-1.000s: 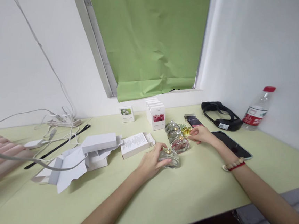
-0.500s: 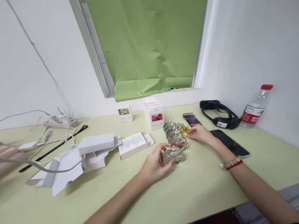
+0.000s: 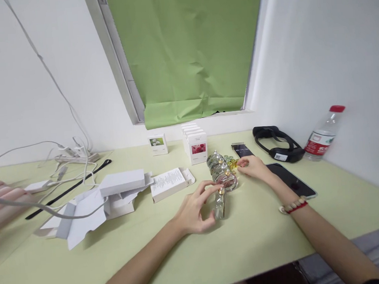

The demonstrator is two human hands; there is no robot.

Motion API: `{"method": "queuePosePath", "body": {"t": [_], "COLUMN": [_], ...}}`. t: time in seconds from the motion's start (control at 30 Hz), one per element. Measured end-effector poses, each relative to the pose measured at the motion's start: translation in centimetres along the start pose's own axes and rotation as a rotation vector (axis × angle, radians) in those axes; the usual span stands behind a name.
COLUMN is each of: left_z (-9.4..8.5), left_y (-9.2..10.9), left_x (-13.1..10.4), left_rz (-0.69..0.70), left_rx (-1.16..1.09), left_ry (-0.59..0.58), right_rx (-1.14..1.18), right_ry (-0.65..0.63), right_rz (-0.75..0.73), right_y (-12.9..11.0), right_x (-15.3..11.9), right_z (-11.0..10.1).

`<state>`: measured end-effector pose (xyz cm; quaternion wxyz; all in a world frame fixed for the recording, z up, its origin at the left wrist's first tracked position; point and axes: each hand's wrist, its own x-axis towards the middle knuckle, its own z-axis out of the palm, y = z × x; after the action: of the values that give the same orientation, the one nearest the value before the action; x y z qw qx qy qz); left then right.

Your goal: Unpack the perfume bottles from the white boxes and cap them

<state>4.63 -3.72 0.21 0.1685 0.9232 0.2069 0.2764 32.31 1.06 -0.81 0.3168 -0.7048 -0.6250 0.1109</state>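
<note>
A glass bottle [image 3: 220, 205] stands edge-on between the bottle row [image 3: 223, 173] and the table's [image 3: 267, 241] front edge. The left hand [image 3: 197, 210] holds it loosely by fingertips and thumb, likely for steadiness. The right hand [image 3: 254, 169], narrowed, is beside small yellow pieces [image 3: 233, 164]; I cannot tell whether it grips one.

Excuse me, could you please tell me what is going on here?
A person is handling glass bottles at a table. The left hand is curled around a small glass bottle with a gold-coloured neck, standing edge-on to the camera. The right hand is at some small yellow and green pieces beside a row of similar bottles; whether it grips one is unclear. White boxes stand behind the row.
</note>
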Motion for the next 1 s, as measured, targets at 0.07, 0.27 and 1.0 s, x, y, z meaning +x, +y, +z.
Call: {"method": "queuePosePath", "body": {"t": [0.07, 0.27, 1.0], "left_z": [0.1, 0.7, 1.1], "left_y": [0.1, 0.1, -0.3], "left_x": [0.0, 0.1, 0.1], "left_rz": [0.002, 0.015, 0.153], "left_rx": [0.035, 0.105, 0.342], "left_ry": [0.014, 0.063, 0.118], "right_rx": [-0.017, -0.014, -0.011], "right_ry": [-0.023, -0.069, 0.007], "right_rz": [-0.008, -0.082, -0.152], "right_y": [0.0, 0.5, 0.7], "right_x": [-0.1, 0.2, 0.3], "right_z": [-0.1, 0.2, 1.2]}}
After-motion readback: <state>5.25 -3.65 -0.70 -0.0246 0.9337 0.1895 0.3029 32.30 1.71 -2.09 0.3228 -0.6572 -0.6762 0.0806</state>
